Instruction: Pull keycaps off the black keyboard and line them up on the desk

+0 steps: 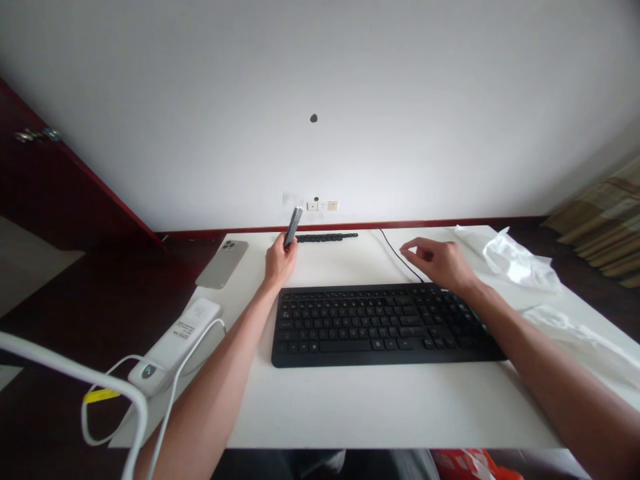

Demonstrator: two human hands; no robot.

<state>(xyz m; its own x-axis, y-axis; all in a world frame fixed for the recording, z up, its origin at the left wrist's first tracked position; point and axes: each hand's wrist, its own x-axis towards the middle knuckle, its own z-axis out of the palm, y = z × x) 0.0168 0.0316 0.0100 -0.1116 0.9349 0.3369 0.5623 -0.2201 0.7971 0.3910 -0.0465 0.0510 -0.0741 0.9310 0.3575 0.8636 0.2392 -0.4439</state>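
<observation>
My left hand (pixel 281 261) is raised over the back left of the table, its fingers wrapped round a slim grey bar-shaped tool (pixel 293 227) that points upward; its exact kind is unclear. Just right of that hand, small black pieces (pixel 323 237) lie in a row, resembling keycaps. My right hand (pixel 440 261) hovers beyond the keyboard's upper right edge with fingers curled in a pinch. Whatever it may hold is too small or hidden to make out. A black keyboard (pixel 350 323) lies in front, its right end partly covered by my right forearm.
On the left of the white table (pixel 375 407) lie a phone (pixel 223 265) and a white power strip (pixel 175 343) with white cables (pixel 115 383). White plastic wrapping (pixel 520 261) covers the right side. A black cord (pixel 397 253) runs behind the keyboard toward the wall.
</observation>
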